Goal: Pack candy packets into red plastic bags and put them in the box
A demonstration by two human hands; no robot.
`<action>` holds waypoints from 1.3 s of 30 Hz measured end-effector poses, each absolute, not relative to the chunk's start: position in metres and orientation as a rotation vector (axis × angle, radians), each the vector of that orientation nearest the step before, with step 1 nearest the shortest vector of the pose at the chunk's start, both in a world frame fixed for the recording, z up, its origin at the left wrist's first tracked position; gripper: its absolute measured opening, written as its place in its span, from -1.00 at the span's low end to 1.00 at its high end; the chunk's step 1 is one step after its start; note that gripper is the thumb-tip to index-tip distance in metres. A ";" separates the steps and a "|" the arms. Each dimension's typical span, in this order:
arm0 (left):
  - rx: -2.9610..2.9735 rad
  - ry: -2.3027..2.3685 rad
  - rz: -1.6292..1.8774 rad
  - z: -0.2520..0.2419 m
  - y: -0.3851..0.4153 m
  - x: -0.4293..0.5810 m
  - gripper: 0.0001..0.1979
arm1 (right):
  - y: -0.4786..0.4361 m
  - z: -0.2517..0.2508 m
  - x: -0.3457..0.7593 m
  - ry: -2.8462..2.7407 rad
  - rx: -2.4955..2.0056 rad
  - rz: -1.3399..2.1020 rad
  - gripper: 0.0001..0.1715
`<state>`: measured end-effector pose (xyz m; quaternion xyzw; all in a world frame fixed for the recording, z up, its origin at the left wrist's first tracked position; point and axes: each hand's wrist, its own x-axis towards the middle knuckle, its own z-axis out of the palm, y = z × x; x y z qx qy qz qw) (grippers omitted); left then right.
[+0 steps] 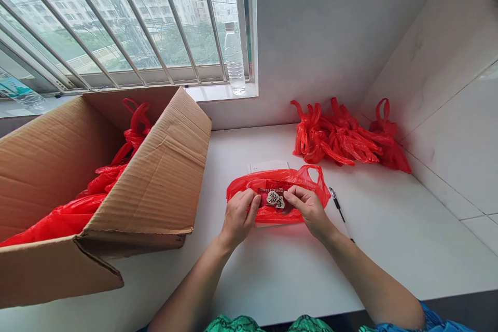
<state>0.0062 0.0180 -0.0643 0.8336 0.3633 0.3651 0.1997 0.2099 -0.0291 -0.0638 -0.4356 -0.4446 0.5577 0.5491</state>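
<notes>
A red plastic bag (pixel 307 181) lies flat on the white counter (pixel 389 249), with a dark red packet (pixel 274 198) bearing a white label inside it. My left hand (pixel 238 215) pinches the bag and packet at the left edge. My right hand (pixel 307 207) pinches them at the right edge. Both hands have their fingers closed on the plastic. A sheet of white paper (pixel 268 166) lies under the bag's far side.
A large open cardboard box (pixel 155 187) with red bags (pixel 97 187) inside stands at the left. A heap of empty red bags (pixel 346 137) lies at the back right by the tiled wall. A black pen (pixel 339 210) lies right of my right hand. A water bottle (pixel 234 59) stands on the window sill.
</notes>
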 end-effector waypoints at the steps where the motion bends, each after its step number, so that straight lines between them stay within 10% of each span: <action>1: 2.329 1.015 1.018 -0.064 0.018 0.006 -0.67 | -0.029 -0.064 0.210 -1.056 -1.033 1.319 -0.62; 39: 2.251 1.076 0.988 -0.060 0.021 0.004 -0.66 | -0.023 -0.072 0.212 -1.119 -1.108 1.309 -0.57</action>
